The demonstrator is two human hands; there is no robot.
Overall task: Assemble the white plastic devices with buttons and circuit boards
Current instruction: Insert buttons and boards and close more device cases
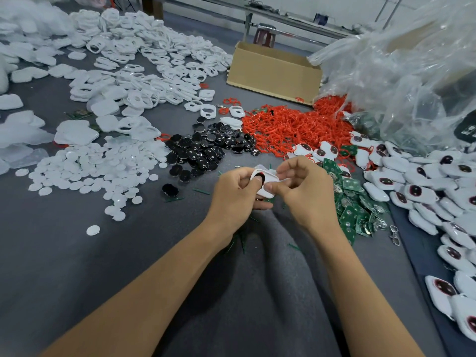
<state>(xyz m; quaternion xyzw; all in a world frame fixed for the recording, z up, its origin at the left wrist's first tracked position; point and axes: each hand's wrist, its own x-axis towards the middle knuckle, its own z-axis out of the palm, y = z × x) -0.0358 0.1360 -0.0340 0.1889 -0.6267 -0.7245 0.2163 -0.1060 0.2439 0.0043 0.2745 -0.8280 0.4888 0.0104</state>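
Note:
Both hands hold one white plastic device shell just above the grey table. My left hand grips its left end, thumb pressing on a black button set in a red ring. My right hand pinches the shell's right side with curled fingers. Green circuit boards lie heaped right of my hands. Black buttons are piled ahead on the left, red rings ahead. White empty shells spread over the far left.
Small white discs are scattered at the left. Finished white devices pile along the right edge. A cardboard box stands at the back, crumpled clear plastic bags at the right. Grey cloth covers the table.

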